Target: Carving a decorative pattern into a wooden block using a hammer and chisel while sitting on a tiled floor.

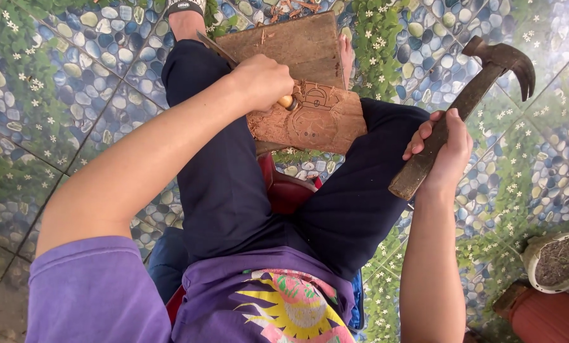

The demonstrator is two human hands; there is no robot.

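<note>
Upper centre of the frame: left hand point(262, 81) clenched round a chisel point(216, 47), its pale handle end peeking out at the right of the fist, the blade slanting up and left across the dark trouser leg.
Carved block: reddish wood block point(310, 117) lies across the person's lap, just right of the left fist — touching it or nearly so; shallow outlines are cut into its face.
Plank behind: a darker wooden plank point(297, 44) sits above the block, toward the top edge, with shavings scattered on it.
Right side of the frame: right hand point(446, 149) grips the hammer point(462, 105) low on its handle, fingers wrapped tight.
Hammer axis: long and diagonal — butt end at lower left near the knee, claw head at upper right, well apart from the block.
Key relation: chisel's handle end lies to the left of the hammer head, with the whole width of the block between them; the hammer head points away from it, up and right.
Nearer hand: left, clearly — it is on the work, while the right hangs out over the tiles.
Floor: pebble-and-flower patterned tiles point(74, 82) all round.
Lower right corner: a pale pot point(533, 254) of soil beside a red-brown pot point(545, 314).
</note>
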